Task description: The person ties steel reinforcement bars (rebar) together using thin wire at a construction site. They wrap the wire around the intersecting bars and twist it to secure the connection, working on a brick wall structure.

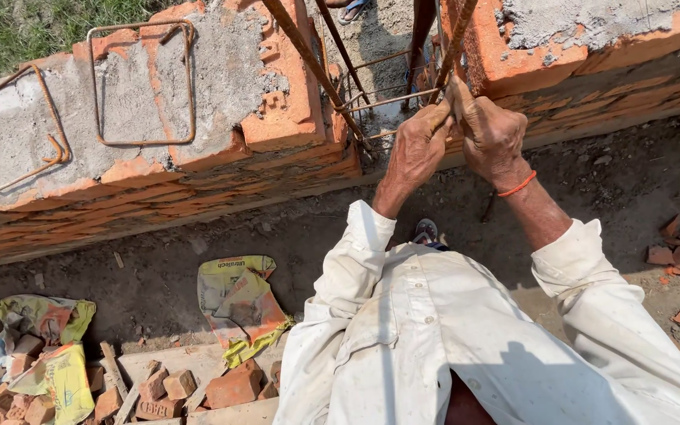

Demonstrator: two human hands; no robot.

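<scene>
My left hand point(419, 149) and my right hand point(491, 134) meet at a rusty upright steel bar point(454, 43) in the gap between two brick wall sections. Both hands are closed around the bar where a thin square tie point(371, 102) crosses it. Another upright bar point(308, 59) slants up to the left of the hands. A red thread band circles my right wrist. White shirt sleeves cover both forearms.
Two bent steel ties point(143, 83) lie on the mortar-topped brick wall point(222, 79) at left. Another wall section point(592, 55) stands at right. Yellow sacks point(238, 299) and broken bricks point(230, 386) lie on the dirt below. Someone's sandalled foot point(353, 9) shows beyond the gap.
</scene>
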